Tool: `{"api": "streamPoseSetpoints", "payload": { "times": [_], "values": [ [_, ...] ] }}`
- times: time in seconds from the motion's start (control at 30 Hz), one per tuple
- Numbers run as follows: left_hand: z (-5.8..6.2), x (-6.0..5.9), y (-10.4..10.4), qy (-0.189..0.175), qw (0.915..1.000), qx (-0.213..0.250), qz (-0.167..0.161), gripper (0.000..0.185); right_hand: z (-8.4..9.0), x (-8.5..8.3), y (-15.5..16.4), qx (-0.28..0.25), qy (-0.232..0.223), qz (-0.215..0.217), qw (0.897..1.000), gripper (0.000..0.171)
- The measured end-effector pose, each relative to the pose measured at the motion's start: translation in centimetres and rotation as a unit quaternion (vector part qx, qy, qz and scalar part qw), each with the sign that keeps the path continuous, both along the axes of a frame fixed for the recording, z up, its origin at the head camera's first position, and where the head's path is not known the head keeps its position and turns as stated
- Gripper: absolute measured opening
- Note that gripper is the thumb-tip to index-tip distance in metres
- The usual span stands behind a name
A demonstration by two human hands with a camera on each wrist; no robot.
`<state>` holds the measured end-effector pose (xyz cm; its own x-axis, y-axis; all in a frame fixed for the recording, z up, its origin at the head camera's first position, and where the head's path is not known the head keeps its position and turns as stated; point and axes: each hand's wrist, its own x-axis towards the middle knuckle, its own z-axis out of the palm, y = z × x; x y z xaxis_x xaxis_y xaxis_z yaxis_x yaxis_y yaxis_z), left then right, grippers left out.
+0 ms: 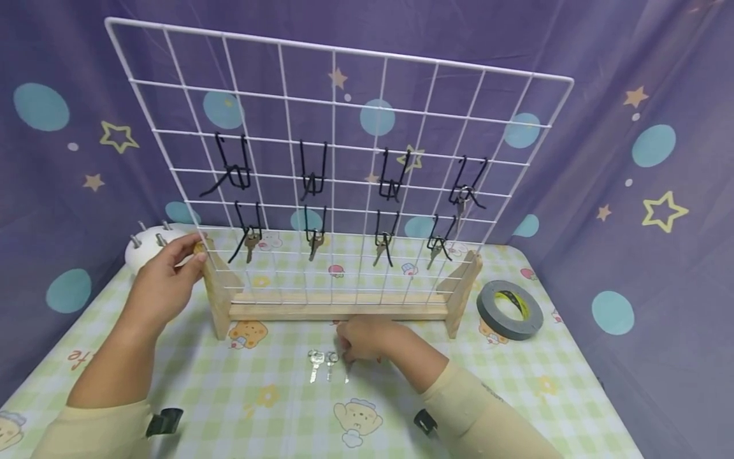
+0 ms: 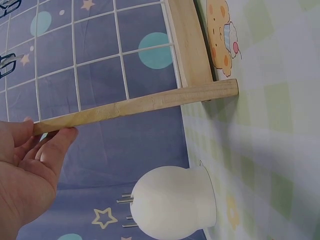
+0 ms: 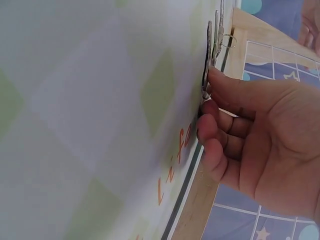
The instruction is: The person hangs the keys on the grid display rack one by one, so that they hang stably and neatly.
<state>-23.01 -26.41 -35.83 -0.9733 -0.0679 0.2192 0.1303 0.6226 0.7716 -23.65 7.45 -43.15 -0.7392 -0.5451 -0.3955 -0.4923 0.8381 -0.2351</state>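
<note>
Right hand (image 1: 367, 338): thumb and finger pinched on one key (image 3: 207, 55), low at the table (image 1: 287, 421) in front of the wire rack (image 1: 334, 102), beside two other keys (image 1: 316, 364) | left hand (image 1: 163, 280): pinches the wooden side post (image 2: 125, 108), I think for making the rack steady

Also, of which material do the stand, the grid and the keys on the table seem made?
The stand looks like matte, unpainted wood: pale, faintly grained. The grid is probably metal wire, thin and straight, its smooth white coat perhaps paint or plastic. These keys seem metal, silvery and shiny.
</note>
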Motion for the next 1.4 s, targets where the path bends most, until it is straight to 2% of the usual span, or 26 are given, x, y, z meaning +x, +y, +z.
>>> {"api": "streamPoseSetpoints", "payload": {
  "times": [0.13,0.3,0.53,0.8,0.93,1.2,1.3,1.4],
  "values": [
    [0.0,0.0,0.0,-0.002,1.0,-0.005,0.001,0.056,0.1,0.0,0.1,0.003,-0.019,-0.019,1.0,0.022],
    [0.1,0.0,-0.1,-0.005,0.9999,-0.011,0.002,0.056,0.4,0.2,0.3,0.005,-0.004,-0.009,1.0,0.019],
    [0.2,0.0,-0.1,-0.007,0.9999,-0.007,0.001,0.056,1.7,0.4,1.0,-0.05,0.009,0.013,0.999,0.016],
    [0.1,0.0,-0.1,-0.008,0.9999,-0.01,0.002,0.056,4.2,1.7,1.6,-0.105,0.07,0.084,0.988,0.015],
    [0.1,0.0,-0.1,-0.011,0.9999,-0.011,0.004,0.056,6.1,2.9,1.9,-0.142,0.092,0.116,0.979,0.013],
    [0.2,0.0,0.0,-0.009,0.9999,-0.011,0.004,0.056,11.6,6.0,3.4,-0.239,0.081,0.159,0.955,0.009],
    [0.2,0.1,0.0,-0.01,0.9999,-0.011,0.004,0.056,13.5,6.8,4.2,-0.293,0.073,0.169,0.938,0.008],
    [0.2,0.1,0.0,-0.01,0.9999,-0.008,0.002,0.056,15.0,7.2,5.1,-0.348,0.098,0.185,0.914,0.008]
  ]
}}
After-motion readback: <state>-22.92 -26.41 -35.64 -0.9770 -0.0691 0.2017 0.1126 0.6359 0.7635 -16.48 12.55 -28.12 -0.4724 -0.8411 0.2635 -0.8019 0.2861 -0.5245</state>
